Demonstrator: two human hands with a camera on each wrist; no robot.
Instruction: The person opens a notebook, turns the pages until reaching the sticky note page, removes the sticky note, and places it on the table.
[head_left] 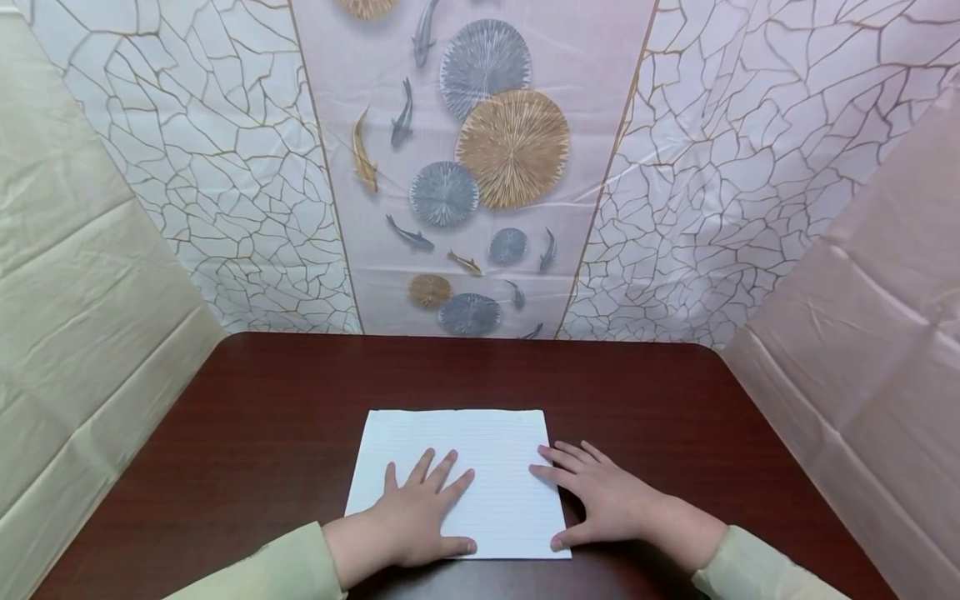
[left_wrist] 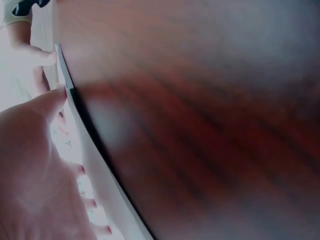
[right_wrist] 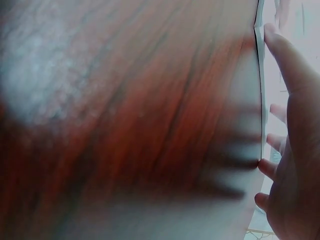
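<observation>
A white sheet of lined paper (head_left: pixel 502 492) lies flat on the dark wooden table, near its front edge. Spread fingers of my left hand (head_left: pixel 416 512) rest on the left part of the sheet, the thumb close to its lower edge. At the right edge of the paper is my right hand (head_left: pixel 611 500), its thumb and a couple of fingertips on the margin and the palm over the wood. In the left wrist view the paper (left_wrist: pixel 95 160) appears edge-on beside the left hand (left_wrist: pixel 35 165). The right wrist view shows the right hand (right_wrist: pixel 295 140) along the paper's edge.
The reddish-brown table (head_left: pixel 285 392) has rounded far corners. Behind it hangs a patterned cloth (head_left: pixel 247 167) with round leaf and fish motifs. Beige cloth walls stand at the left (head_left: pixel 75 292) and right (head_left: pixel 862 333) sides.
</observation>
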